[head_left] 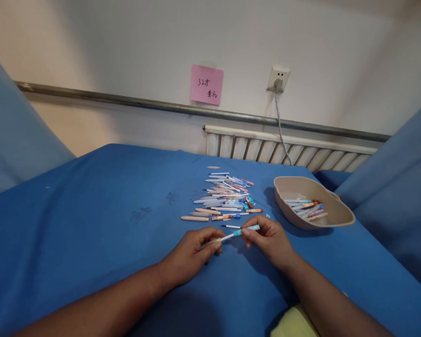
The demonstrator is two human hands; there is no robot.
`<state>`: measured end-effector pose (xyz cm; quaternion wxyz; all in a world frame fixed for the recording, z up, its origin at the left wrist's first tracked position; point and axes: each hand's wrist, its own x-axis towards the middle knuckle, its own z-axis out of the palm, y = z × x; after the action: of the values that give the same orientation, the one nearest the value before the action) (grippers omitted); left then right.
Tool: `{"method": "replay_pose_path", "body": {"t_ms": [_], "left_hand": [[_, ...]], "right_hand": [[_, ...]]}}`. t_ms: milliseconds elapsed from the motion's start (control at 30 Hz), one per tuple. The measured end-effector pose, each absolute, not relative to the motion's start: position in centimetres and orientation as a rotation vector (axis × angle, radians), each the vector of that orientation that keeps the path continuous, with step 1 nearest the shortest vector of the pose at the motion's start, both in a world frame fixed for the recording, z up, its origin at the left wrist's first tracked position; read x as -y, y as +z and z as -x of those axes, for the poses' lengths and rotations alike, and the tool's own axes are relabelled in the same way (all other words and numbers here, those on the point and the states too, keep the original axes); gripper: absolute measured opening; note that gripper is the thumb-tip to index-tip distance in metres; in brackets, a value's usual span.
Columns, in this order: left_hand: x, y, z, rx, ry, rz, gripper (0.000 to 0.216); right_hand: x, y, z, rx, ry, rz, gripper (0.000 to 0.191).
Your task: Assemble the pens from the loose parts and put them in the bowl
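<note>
Both my hands rest on a blue cloth-covered table (91, 224) and hold one pen (239, 232) between them. My left hand (192, 252) pinches the pen's pale left end. My right hand (268, 238) pinches its light blue right end. Just beyond the hands lies a pile of loose pen parts (224, 196): barrels, caps and white refills in peach, blue and white. A single white refill (231, 226) lies right behind the held pen.
A beige oval tray (333, 217) at the right holds several assembled pens (307, 207). Behind the table are a radiator (284, 147), a wall socket with a cable (278, 79) and a pink note (206, 84). Something yellow (294, 323) shows at the bottom edge.
</note>
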<state>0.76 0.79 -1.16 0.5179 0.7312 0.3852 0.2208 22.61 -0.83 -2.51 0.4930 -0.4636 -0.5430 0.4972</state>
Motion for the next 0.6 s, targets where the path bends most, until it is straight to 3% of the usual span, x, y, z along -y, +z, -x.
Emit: {"method": "replay_pose_path", "body": {"t_ms": [233, 400, 600], "left_hand": [[-1.02, -1.32, -0.67, -0.891, 0.518, -1.716, 0.024], [-1.24, -1.42, -0.84, -0.926, 0.576, -1.644, 0.025], [-1.57, -1.55, -0.77, -1.011, 0.683, -1.613, 0.027]], "right_hand": [[0.89, -2.29, -22.27, 1.219, 1.243, 1.039, 0.025], [0.61, -2.32, -22.7, 1.129, 1.098, 1.059, 0.024], [0.96, -2.22, -22.96, 1.572, 0.916, 1.195, 0.024]]}}
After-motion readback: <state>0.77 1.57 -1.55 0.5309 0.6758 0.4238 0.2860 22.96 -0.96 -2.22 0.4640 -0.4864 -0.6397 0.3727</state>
